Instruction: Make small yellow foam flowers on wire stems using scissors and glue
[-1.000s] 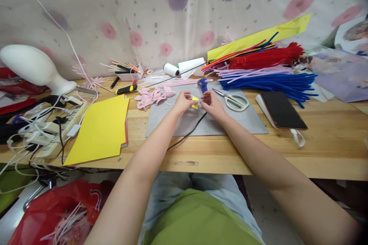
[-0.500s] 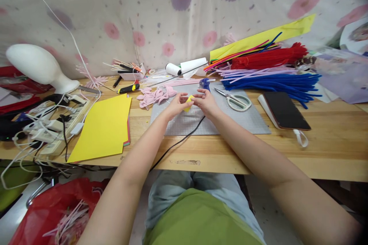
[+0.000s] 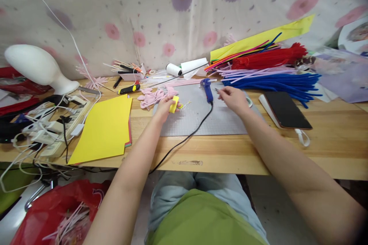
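fingers: the left hand has its fingers closed on a small yellow piece; the right hand is loosely curled over the scissors, touching them, and whether it grips them yet i cannot tell.
yellow piece: held just above the grey cutting mat, beside the pink pipe-cleaner shapes.
change: half a second ago both hands met on the yellow piece at the mat's middle; now the right hand has let go and moved right onto the scissors, and the left hand has carried the piece leftward.
meaning: the piece looks ready for a trim, judging by that reach.
near things: the blue glue gun lies between the hands, its black cord running off the table edge.
further out: yellow paper sheets to the left, a dark phone to the right, and blue pipe cleaners behind.
hidden: the scissors are mostly covered by the right hand, only a handle edge and blade tip show; thin wires by the yellow piece are too fine to make out.
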### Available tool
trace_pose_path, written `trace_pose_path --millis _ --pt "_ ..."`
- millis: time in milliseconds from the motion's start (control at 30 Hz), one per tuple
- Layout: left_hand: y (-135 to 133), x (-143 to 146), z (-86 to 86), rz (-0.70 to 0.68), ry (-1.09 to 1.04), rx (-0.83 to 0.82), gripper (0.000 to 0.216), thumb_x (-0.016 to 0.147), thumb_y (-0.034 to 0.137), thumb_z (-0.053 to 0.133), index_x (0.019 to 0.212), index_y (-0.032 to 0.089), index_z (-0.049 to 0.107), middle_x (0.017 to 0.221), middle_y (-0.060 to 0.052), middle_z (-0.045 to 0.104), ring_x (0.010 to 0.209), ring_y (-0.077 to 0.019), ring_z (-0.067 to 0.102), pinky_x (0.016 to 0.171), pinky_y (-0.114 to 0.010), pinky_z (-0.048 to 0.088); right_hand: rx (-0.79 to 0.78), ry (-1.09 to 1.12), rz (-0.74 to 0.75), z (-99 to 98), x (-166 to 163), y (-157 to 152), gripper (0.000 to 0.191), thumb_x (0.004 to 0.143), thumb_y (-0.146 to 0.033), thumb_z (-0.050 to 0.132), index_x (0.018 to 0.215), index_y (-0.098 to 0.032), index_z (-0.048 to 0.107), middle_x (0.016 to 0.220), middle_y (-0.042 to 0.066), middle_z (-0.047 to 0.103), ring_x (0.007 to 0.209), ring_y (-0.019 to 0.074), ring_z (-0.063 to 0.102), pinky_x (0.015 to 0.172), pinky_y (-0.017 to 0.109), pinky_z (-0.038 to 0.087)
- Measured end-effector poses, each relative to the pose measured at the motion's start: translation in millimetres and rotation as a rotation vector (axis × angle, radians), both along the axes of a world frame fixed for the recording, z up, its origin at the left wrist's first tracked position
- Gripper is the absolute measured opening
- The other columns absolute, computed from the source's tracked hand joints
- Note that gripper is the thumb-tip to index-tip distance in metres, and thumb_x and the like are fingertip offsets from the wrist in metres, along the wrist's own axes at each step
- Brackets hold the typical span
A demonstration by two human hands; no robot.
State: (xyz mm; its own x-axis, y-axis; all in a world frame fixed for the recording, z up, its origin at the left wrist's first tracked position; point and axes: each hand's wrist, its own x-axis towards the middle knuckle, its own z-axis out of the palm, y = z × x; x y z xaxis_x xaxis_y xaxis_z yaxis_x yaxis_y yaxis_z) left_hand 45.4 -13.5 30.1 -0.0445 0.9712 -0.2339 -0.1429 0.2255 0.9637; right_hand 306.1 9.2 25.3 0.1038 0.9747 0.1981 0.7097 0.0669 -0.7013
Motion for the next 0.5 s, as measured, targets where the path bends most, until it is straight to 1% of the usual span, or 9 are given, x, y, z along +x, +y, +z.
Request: trace_pose_path --millis 33,100,167,233,267,333,400,500 --pt "1 -4 0.3 0.007 -0.040 -0.012 0.022 0.070 0.010 0.055 0.092 0.013 0.056 0.075 -0.004 0.064 0.066 -0.0138 0.064 0.057 -0.024 0.052 -0.042 -0.103 -0.066 1.5 14 1 0.022 0.082 -0.034 0.046 0.076 -0.020 0.062 0.076 0.006 0.067 0.076 0.0215 0.060 0.070 0.034 0.042" --pt "1 -8 0.6 0.006 -0.083 -0.020 0.017 0.071 0.011 0.057 0.088 0.013 0.057 0.075 -0.003 0.063 0.065 -0.0121 0.064 0.054 -0.021 0.051 -0.100 -0.314 -0.136 0.4 38 3 0.024 0.083 -0.029 0.043 0.080 -0.019 0.064 0.083 0.010 0.068 0.083 0.0250 0.059 0.072 0.036 0.041" --pt "1 -9 -0.8 0.016 -0.092 -0.010 0.018 0.071 0.012 0.059 0.088 0.013 0.056 0.075 -0.002 0.062 0.063 -0.0112 0.063 0.051 -0.020 0.050 -0.096 -0.495 -0.127 -5.5 53 5 0.025 0.081 -0.025 0.044 0.089 -0.016 0.066 0.096 0.014 0.066 0.092 0.0277 0.058 0.076 0.037 0.040" --pt "-1 -9 -4.7 0.045 -0.093 0.016 0.022 0.071 0.013 0.060 0.092 0.014 0.055 0.077 -0.002 0.063 0.063 -0.0108 0.063 0.051 -0.020 0.050 -0.108 -0.628 -0.067 -13.6 59 7 0.029 0.077 -0.021 0.048 0.100 -0.013 0.064 0.105 0.018 0.063 0.098 0.0294 0.056 0.079 0.037 0.039" --pt "-2 -9 -7.5 0.065 -0.093 0.032 0.024 0.071 0.014 0.061 0.094 0.015 0.054 0.079 -0.001 0.063 0.062 -0.0107 0.063 0.051 -0.020 0.050 -0.126 -0.667 -0.046 -17.5 60 8 0.033 0.074 -0.019 0.050 0.104 -0.011 0.062 0.106 0.019 0.062 0.099 0.0298 0.056 0.080 0.037 0.039" --pt "-5 -9 -13.9 0.098 -0.091 0.061 0.028 0.071 0.015 0.062 0.097 0.016 0.053 0.081 -0.001 0.064 0.061 -0.0103 0.063 0.051 -0.021 0.050 -0.171 -0.698 -0.060 -23.6 56 9 0.039 0.071 -0.018 0.051 0.108 -0.009 0.060 0.106 0.021 0.062 0.099 0.0306 0.056 0.080 0.038 0.040" --pt "-8 -12 -19.9 0.100 -0.087 0.075 0.029 0.071 0.017 0.062 0.098 0.017 0.052 0.083 -0.001 0.064 0.060 -0.0103 0.063 0.052 -0.022 0.050 -0.206 -0.703 -0.130 -26.7 52 11 0.040 0.071 -0.020 0.052 0.108 -0.006 0.059 0.105 0.023 0.062 0.098 0.0319 0.057 0.079 0.038 0.041" --pt "-8 -16 -26.6 0.060 -0.070 0.087 0.032 0.069 0.021 0.066 0.098 0.018 0.052 0.084 -0.001 0.064 0.062 -0.0111 0.063 0.053 -0.024 0.051 -0.239 -0.726 -0.202 -28.3 49 12 0.041 0.071 -0.027 0.054 0.104 -0.003 0.060 0.105 0.026 0.061 0.099 0.0348 0.057 0.079 0.040 0.041"
